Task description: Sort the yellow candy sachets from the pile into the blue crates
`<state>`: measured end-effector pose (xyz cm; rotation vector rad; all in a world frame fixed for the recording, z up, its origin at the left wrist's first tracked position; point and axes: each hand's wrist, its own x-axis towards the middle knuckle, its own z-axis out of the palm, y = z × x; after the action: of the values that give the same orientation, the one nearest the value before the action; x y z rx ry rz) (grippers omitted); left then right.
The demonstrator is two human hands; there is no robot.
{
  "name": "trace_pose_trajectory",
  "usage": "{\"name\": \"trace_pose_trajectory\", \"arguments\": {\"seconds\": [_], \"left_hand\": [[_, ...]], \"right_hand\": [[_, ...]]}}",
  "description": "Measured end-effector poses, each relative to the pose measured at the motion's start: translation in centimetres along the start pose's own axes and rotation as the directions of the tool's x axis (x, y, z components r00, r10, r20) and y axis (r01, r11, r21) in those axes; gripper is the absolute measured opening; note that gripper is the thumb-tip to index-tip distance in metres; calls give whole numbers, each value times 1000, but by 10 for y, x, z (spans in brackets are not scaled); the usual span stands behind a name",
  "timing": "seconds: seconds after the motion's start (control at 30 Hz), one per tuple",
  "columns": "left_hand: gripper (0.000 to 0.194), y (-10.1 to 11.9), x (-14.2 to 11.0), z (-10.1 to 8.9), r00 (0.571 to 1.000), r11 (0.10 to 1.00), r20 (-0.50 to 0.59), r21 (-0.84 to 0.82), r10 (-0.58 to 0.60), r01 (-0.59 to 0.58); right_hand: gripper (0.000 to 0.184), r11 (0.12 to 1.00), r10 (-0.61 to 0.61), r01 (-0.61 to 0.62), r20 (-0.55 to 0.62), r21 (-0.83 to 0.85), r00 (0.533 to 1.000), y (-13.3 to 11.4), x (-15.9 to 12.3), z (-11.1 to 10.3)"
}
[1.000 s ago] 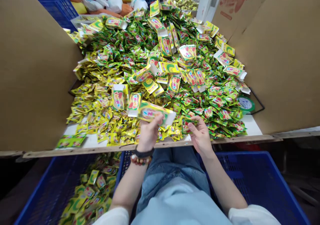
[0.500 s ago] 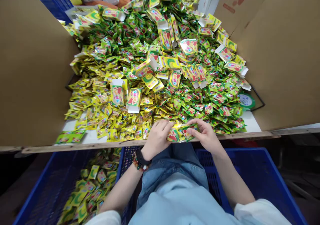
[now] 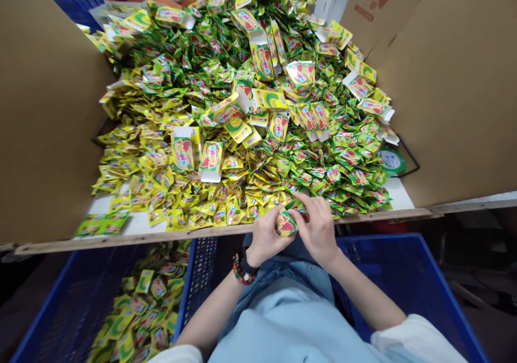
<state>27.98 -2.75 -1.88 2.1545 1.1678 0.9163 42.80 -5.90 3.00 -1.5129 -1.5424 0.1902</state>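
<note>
Both my hands hold a small printed carton (image 3: pixel 286 223), yellow-green with a red fruit picture, just past the table's front edge. My left hand (image 3: pixel 269 236) grips its left side, and my right hand (image 3: pixel 317 228) presses on its right and top, hiding most of it. Behind them spreads a large heap of shiny yellow-green sachets (image 3: pixel 242 185). Several loose cartons with the same print lie on it, including an opened one (image 3: pixel 211 158) straight ahead of my hands.
Tall cardboard panels (image 3: pixel 48 110) (image 3: pixel 448 83) flank the white table (image 3: pixel 139 223), which has a wooden front edge (image 3: pixel 133 236). Below it, a blue plastic crate (image 3: pixel 92 298) holds printed cartons, and another blue crate (image 3: pixel 388 277) stands at right. Bags lie behind the heap.
My hands have come closer together and drawn back toward my lap with the carton. It now looks more compact, and the view has shifted slightly.
</note>
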Motion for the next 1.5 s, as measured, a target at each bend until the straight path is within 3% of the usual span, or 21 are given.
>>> {"name": "trace_pose_trajectory", "arguments": {"seconds": [0.13, 0.27, 0.33, 0.4, 0.5, 0.6, 0.67, 0.77, 0.83, 0.9, 0.97, 1.03, 1.17, 1.23, 1.33, 1.5], "left_hand": [[56, 0, -4, 15, 986, 995, -163, -93, -44, 29], [53, -5, -4, 27, 975, 991, -215, -131, -50, 22], [56, -11, -5, 31, 971, 994, -235, -109, -52, 26], [65, -16, -7, 36, 967, 996, -255, -86, -25, 3], [69, -19, -9, 40, 961, 993, -272, -91, 45, -73], [53, -20, -8, 41, 974, 981, -224, -180, 36, -78], [44, -20, -7, 39, 983, 964, -185, -265, -16, -34], [41, -22, -5, 36, 978, 944, -193, -330, -83, 15], [40, -22, -5, 35, 970, 949, -224, -315, -98, 23], [40, -23, -5, 35, 970, 957, -230, -290, -83, 13], [46, -24, -5, 36, 976, 965, -215, -261, -46, -12], [57, -25, -5, 36, 980, 979, -199, -198, 10, -50], [65, -25, -5, 37, 978, 991, -172, -40, 121, -130], [67, -25, -6, 38, 976, 990, -165, -1, 142, -144], [72, -24, -7, 40, 977, 990, -158, 37, 143, -139], [76, -24, -5, 41, 984, 993, -157, 90, 87, -73]], "right_hand": [[24, 996, -60, 48, -164, -81, 985, 5, -12, 15], [28, 996, -47, 48, -16, 81, 999, 10, -20, 21], [29, 982, -7, -7, 71, 189, 997, 12, -21, 22], [29, 942, 90, -105, 63, 320, 994, 16, -20, 24], [51, 750, 330, -319, 89, 579, 940, 22, -15, 33], [64, 433, 469, -546, 337, 717, 816, 26, -11, 44], [60, 326, 485, -616, 433, 717, 760, 27, -11, 48], [49, 335, 433, -584, 429, 740, 793, 26, -16, 48], [44, 298, 365, -538, 427, 788, 827, 26, -20, 48], [44, 248, 343, -540, 448, 805, 826, 26, -23, 49], [43, 252, 371, -578, 474, 776, 798, 26, -23, 50], [39, 335, 388, -578, 450, 744, 804, 26, -22, 50], [38, 682, 163, -332, 307, 652, 938, 28, -22, 45], [35, 776, 100, -234, 252, 586, 963, 29, -22, 44], [31, 781, 190, -269, 196, 563, 962, 29, -20, 44], [30, 667, 260, -409, 320, 623, 911, 28, -12, 45]]}}
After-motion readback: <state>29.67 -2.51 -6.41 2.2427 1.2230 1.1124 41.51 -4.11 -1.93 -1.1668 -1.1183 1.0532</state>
